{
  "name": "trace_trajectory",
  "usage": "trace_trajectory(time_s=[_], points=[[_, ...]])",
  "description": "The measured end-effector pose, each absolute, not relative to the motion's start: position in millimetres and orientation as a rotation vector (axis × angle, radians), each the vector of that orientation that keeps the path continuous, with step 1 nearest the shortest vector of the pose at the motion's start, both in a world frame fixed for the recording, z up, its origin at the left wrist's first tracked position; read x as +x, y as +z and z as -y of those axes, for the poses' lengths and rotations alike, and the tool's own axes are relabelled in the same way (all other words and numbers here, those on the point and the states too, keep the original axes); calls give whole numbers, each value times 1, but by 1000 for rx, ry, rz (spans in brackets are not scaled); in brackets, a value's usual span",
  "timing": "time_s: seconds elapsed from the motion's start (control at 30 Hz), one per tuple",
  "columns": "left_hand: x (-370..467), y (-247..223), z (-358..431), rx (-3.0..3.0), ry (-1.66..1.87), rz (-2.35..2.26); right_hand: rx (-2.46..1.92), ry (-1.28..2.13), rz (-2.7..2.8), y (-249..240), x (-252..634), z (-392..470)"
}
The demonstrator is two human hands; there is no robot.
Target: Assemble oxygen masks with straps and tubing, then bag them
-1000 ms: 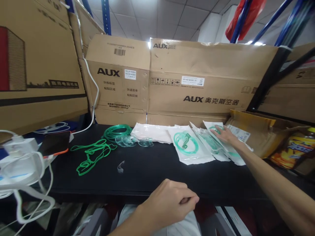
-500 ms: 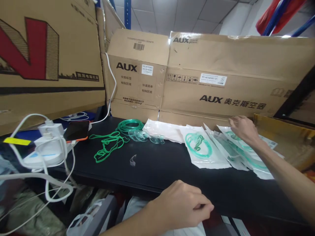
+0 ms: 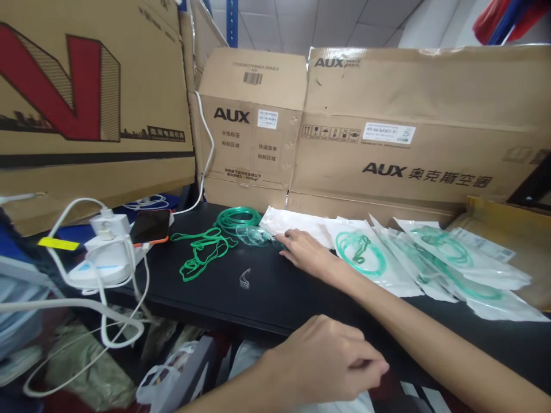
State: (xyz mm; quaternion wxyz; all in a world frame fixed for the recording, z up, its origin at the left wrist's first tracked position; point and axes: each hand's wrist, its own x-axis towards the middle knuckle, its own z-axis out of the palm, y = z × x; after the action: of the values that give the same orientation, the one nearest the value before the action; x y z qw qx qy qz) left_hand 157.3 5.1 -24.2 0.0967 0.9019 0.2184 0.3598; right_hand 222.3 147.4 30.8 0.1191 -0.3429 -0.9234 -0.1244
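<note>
My right hand (image 3: 307, 252) reaches over the table with its fingers stretched out and apart. Its fingertips are at a small clear plastic piece (image 3: 278, 243), partly hidden by them; whether they touch it I cannot tell. Beside it are another clear plastic piece (image 3: 253, 236), a coil of green tubing (image 3: 236, 218) and a white paper packet (image 3: 279, 217). A loose green elastic strap (image 3: 202, 252) lies to the left, and a small bent metal strip (image 3: 244, 279) nearer to me. My left hand (image 3: 329, 361) is loosely curled at the table's front edge, with nothing visible in it.
Several sealed packets of green tubing (image 3: 361, 252) lie on the right of the black table (image 3: 206, 301). A phone (image 3: 150, 226) and a white charger stack (image 3: 107, 252) with loose cables are at the left. Cardboard boxes (image 3: 253, 143) wall the back.
My right hand has moved left from the tubing packets on the right to the clear plastic pieces. My left hand keeps its curled pose. The view has shifted slightly right.
</note>
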Motion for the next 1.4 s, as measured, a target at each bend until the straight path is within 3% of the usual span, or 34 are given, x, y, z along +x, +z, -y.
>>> trace_trajectory(time_s=[0.27,0.47,0.9,1.4], points=[[54,12,-13,2526,1191,-1206,-1027,-60,2585,7,289,-84],[-22,-3,-25,2582,829,-1728,-1030,193,2448,-5,301,-59],[-14,11,-44,2505,647,-1525,-1053,327,2395,-4,299,-56],[52,17,-49,2659,937,-1154,-1090,675,2219,17,299,-45]])
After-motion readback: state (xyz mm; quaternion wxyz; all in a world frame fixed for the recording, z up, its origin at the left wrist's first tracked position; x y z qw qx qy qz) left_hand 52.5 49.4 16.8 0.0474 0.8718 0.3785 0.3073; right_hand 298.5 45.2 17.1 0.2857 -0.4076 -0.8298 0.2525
